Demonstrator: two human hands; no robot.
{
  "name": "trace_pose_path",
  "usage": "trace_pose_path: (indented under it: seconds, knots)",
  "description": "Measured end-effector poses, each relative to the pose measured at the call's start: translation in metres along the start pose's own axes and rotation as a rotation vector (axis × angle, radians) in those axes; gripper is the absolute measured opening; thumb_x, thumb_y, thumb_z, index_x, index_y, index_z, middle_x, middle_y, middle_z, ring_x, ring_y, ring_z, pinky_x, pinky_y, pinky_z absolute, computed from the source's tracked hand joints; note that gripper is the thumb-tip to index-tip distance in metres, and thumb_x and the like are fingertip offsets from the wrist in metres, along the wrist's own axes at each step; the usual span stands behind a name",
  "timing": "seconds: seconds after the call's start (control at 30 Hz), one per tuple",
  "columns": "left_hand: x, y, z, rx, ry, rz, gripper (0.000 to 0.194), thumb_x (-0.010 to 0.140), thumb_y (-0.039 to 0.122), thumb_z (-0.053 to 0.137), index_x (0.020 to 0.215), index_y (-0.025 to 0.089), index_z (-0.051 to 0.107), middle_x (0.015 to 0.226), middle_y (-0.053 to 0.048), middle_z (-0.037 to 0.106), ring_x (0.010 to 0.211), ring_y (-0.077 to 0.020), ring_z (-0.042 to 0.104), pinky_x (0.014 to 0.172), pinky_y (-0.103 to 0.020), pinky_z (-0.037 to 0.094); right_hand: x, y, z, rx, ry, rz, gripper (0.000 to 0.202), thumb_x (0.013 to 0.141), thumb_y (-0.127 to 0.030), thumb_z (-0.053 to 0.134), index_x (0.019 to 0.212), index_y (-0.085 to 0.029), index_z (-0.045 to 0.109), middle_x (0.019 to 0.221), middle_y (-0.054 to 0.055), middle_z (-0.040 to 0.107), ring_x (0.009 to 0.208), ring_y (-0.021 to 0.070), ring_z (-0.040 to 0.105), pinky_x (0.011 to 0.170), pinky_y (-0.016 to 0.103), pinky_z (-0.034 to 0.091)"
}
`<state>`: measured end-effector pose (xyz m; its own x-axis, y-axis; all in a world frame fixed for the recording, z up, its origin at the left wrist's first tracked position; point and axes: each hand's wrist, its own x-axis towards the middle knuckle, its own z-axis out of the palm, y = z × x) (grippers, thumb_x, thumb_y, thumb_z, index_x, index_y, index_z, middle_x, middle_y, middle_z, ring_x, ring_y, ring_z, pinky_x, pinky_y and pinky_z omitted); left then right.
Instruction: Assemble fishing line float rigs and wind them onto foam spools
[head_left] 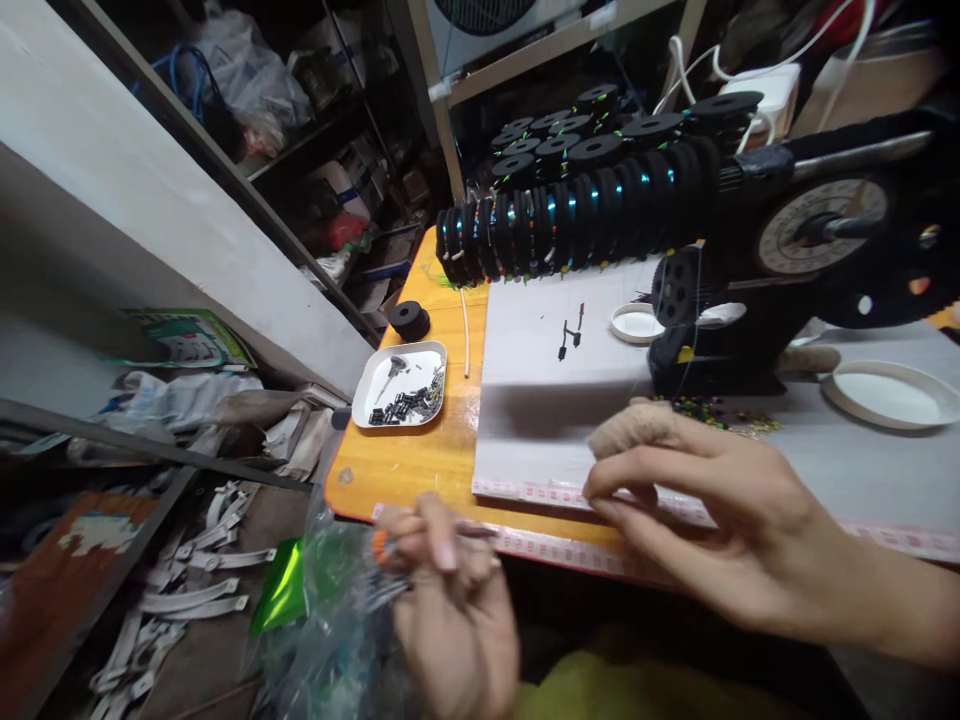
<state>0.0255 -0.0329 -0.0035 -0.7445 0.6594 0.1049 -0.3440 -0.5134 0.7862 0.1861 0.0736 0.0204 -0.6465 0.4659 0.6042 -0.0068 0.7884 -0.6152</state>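
My left hand (457, 600) is closed at the table's front edge, partly blurred. A bit of orange (379, 547) shows at its fingers, and a thin dark tip pokes out towards the right; what kind of thing this is I cannot make out. To the right, my right hand (742, 510) hovers over the measuring tape (551, 492) along the white board's edge. Its thumb and forefinger are pinched together, and anything between them is too small to see. A tan wrap covers one finger (637, 425). Small black pieces (571, 335) lie on the white board (525, 440).
A row of black spools (577, 215) on a shaft spans the back, joined to a dial (823, 227). A white tray (360, 400) holds small black and metal parts. Black discs (409, 320) sit behind it. Round dishes (892, 395) and loose beads (739, 420) lie right.
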Motion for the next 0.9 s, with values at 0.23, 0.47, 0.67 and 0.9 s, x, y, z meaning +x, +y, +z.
trace_pose_path:
  seconds: [0.23, 0.47, 0.67, 0.9]
  knots:
    - [0.086, 0.047, -0.072, 1.681, -0.243, 0.341, 0.008, 0.09, 0.018, 0.056, 0.094, 0.021, 0.062, 0.088, -0.006, 0.07, 0.08, -0.0253, 0.067, 0.072, -0.037, 0.05, 0.003, 0.008, 0.004, 0.029, -0.048, 0.027, 0.015, 0.089, -0.003, 0.054, 0.092, -0.017, 0.06, 0.084, 0.004, 0.06, 0.076, 0.0122, 0.056, 0.062, 0.023, 0.046]
    - [0.098, 0.051, -0.073, 1.637, -0.296, 0.365, 0.044, 0.084, 0.042, 0.068, 0.122, 0.022, 0.057, 0.127, -0.014, 0.047, 0.112, -0.0324, 0.058, 0.087, -0.045, 0.05, 0.005, 0.009, 0.003, 0.042, -0.058, 0.169, 0.012, 0.092, -0.015, 0.06, 0.086, -0.019, 0.07, 0.082, 0.004, 0.061, 0.071, 0.0126, 0.058, 0.06, 0.024, 0.046]
    - [0.038, 0.037, -0.032, 1.041, -0.146, 0.212, 0.021, 0.1, 0.04, 0.049, 0.106, 0.022, 0.058, 0.106, -0.007, 0.057, 0.098, -0.0201, 0.056, 0.088, -0.031, 0.043, 0.008, 0.004, 0.002, 0.044, -0.022, 0.218, 0.013, 0.09, -0.02, 0.066, 0.082, -0.022, 0.076, 0.071, 0.001, 0.056, 0.065, 0.0127, 0.056, 0.056, 0.025, 0.044]
    - [-0.015, -0.024, 0.003, 0.219, -0.415, -0.515, 0.021, 0.101, 0.038, 0.053, 0.098, 0.019, 0.06, 0.069, 0.001, 0.06, 0.059, -0.0103, 0.054, 0.061, -0.022, 0.045, 0.003, 0.006, 0.009, 0.363, 0.014, 0.29, 0.011, 0.092, -0.021, 0.066, 0.086, -0.019, 0.075, 0.078, 0.003, 0.066, 0.061, 0.0111, 0.064, 0.055, 0.023, 0.052]
